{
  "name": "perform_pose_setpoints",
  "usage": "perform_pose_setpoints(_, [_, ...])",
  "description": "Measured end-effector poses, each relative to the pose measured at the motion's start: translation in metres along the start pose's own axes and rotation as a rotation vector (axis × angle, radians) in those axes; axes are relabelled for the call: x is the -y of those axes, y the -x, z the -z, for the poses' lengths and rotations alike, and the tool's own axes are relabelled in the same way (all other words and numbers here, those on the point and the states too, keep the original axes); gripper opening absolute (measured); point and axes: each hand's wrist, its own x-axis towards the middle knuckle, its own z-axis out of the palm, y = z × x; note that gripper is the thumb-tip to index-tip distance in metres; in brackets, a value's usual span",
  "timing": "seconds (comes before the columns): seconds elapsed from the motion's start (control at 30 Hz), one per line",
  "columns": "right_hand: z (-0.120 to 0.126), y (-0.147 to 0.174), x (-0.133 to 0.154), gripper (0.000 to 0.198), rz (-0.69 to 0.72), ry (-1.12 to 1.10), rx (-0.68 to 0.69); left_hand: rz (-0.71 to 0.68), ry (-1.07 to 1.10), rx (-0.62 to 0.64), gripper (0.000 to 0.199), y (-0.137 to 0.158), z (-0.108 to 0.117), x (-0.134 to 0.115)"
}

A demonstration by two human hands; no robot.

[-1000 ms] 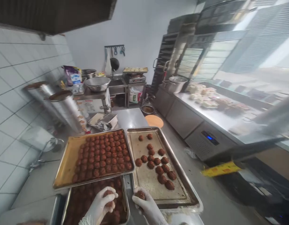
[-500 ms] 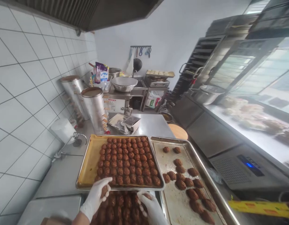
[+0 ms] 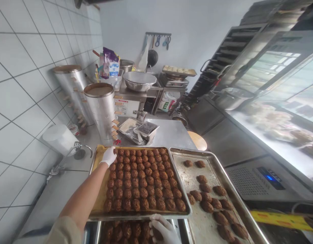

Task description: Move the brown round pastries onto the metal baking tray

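The left hand (image 3: 109, 156), in a white glove, reaches to the far left end of the back row on the upper sheet pan (image 3: 141, 216). Its fingertips are at the corner meatball (image 3: 115, 151); the back of the hand hides the fingers, so whether they grip it or have let go cannot be told. The gloved right hand (image 3: 164, 229) is low, just in front of the pan's near rim, its fingers curled around a brown ball (image 3: 158, 234) that shows partly between them.

The rows of meatballs (image 3: 141, 175) are round, reddish-brown and coarse-grained, with a moist sheen, packed closely on tan lining paper (image 3: 99, 200) that lies bare along the left side. The pan is shiny metal with a raised, rounded rim. Beneath its near edge, a lower tray (image 3: 98, 234) bears more dark balls in rows. To the right, a scuffed metal baking tray (image 3: 184, 186) holds loosely scattered balls (image 3: 220, 190), some looking oval. Beyond the upper pan stand smooth metal cylinders (image 3: 102, 112) with small wooden tabs down their sides.
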Motion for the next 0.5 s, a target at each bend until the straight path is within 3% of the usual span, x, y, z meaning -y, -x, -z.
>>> perform_pose_setpoints(0.1, [0.012, -0.002, -0.003, 0.049, -0.020, -0.081, -0.065, 0.009, 0.023, 0.010, 0.047, 0.010, 0.009, 0.007])
perform_pose_setpoints(0.17, [0.015, -0.001, -0.002, 0.054, -0.038, -0.117, -0.088, 0.015, 0.080, -0.048, 0.052, 0.046, 0.019, 0.003])
perform_pose_setpoints(0.23, [0.009, 0.000, 0.001, 0.060, -0.030, -0.142, -0.095, -0.030, 0.230, -0.128, 0.052, 0.109, 0.024, -0.011])
perform_pose_setpoints(0.27, [0.002, 0.001, 0.002, 0.063, -0.017, -0.149, -0.086, -0.096, 0.319, -0.099, 0.051, 0.148, 0.023, -0.021])
perform_pose_setpoints(0.33, [-0.020, 0.005, 0.004, 0.066, 0.009, -0.146, -0.002, -0.231, 0.424, 0.168, 0.047, 0.230, 0.013, -0.041])
perform_pose_setpoints(0.4, [-0.046, 0.010, 0.003, 0.064, 0.022, -0.120, 0.162, -0.232, 0.474, 0.419, 0.072, 0.300, 0.000, -0.055])
perform_pose_setpoints(0.43, [-0.058, 0.013, 0.001, 0.062, 0.010, -0.106, 0.235, -0.220, 0.480, 0.448, 0.080, 0.325, -0.006, -0.056])
perform_pose_setpoints(0.5, [-0.073, 0.022, -0.005, 0.062, -0.040, -0.092, 0.316, -0.154, 0.465, 0.364, 0.072, 0.354, -0.009, -0.047])
